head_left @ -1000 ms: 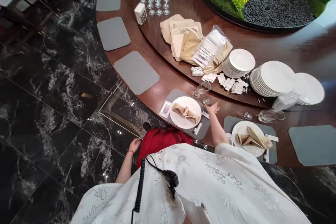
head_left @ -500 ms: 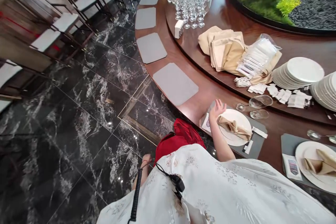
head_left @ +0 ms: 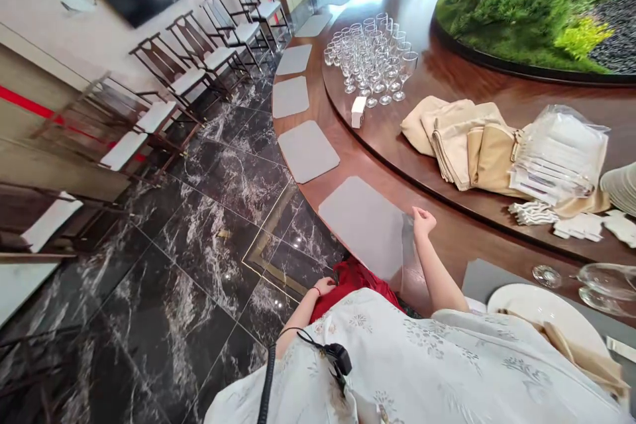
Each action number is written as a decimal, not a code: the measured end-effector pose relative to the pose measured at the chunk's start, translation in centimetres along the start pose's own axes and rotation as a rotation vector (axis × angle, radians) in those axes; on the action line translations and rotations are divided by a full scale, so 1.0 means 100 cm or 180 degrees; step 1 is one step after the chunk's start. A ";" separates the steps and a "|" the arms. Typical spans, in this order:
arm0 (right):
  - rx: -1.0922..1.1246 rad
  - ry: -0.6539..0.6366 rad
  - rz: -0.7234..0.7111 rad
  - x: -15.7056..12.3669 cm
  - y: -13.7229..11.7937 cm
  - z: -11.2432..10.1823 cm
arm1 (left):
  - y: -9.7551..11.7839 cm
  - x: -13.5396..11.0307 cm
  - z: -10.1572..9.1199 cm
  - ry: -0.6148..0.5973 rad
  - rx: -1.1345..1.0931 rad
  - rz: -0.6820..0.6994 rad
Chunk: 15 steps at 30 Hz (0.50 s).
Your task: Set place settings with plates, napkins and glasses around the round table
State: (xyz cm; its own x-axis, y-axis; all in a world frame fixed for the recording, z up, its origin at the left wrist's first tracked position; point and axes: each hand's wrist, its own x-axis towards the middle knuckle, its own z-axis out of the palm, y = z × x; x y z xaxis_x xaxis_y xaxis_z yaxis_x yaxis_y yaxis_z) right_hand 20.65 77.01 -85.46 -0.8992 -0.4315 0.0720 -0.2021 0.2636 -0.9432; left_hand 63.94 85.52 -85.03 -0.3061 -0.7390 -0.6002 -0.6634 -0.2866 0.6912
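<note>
A person in a white floral-print robe (head_left: pixel 422 358) bends over the edge of a round walnut banquet table (head_left: pixel 450 242), right hand (head_left: pixel 423 222) raised at the corner of a grey place mat (head_left: pixel 360 225). The fingers are narrowly closed, and the fingertips (head_left: pixel 416 213) appear to pinch the mat's edge, though the view there is soft and the grip is hard to confirm. The mat hangs off the table's rim, out over the black marble floor (head_left: pixel 149 258), and looks translucent near the hand.

The left hand (head_left: pixel 324 286) lies low, fingers loosely together against a red fabric (head_left: pixel 355 281) in front of the person, not wide open.

More grey place mats (head_left: pixel 293 97) line the rim toward a row of slatted chairs (head_left: pixel 193 46). On the raised turntable (head_left: pixel 447 73) stand a dense cluster of wine glasses (head_left: pixel 370 59), a small white card block (head_left: pixel 358 112), folded beige napkins (head_left: pixel 462 139) and a clear plastic bag of white packets (head_left: pixel 561 156), whose print is too small to read. A moss-and-gravel centerpiece (head_left: pixel 517 13) rises behind them. To the right, a white plate (head_left: pixel 546 308) sits near a wine glass (head_left: pixel 609 288) lying on its side. A coiled earpiece cable (head_left: pixel 267 377) runs down the robe from a black clip (head_left: pixel 338 358).
</note>
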 end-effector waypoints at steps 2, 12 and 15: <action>-0.0422 -0.0336 -0.0132 0.018 -0.005 0.028 | 0.006 0.017 -0.039 0.0258 0.0292 -0.0155; -0.2696 -0.1223 -0.1082 0.076 -0.026 0.113 | 0.217 0.243 -0.131 0.1000 -0.0143 0.1529; -0.2823 -0.1269 -0.1389 0.069 -0.025 0.108 | 0.308 0.339 -0.104 0.0778 -0.1290 0.0563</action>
State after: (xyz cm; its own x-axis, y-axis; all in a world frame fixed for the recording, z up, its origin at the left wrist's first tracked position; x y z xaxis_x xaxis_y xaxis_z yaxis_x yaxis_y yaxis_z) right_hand 19.10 64.07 -86.07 -0.5213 -0.8493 0.0837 -0.8309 0.4828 -0.2765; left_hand 40.19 45.24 -79.89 -0.1889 -0.9049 -0.3815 -0.2826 -0.3220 0.9036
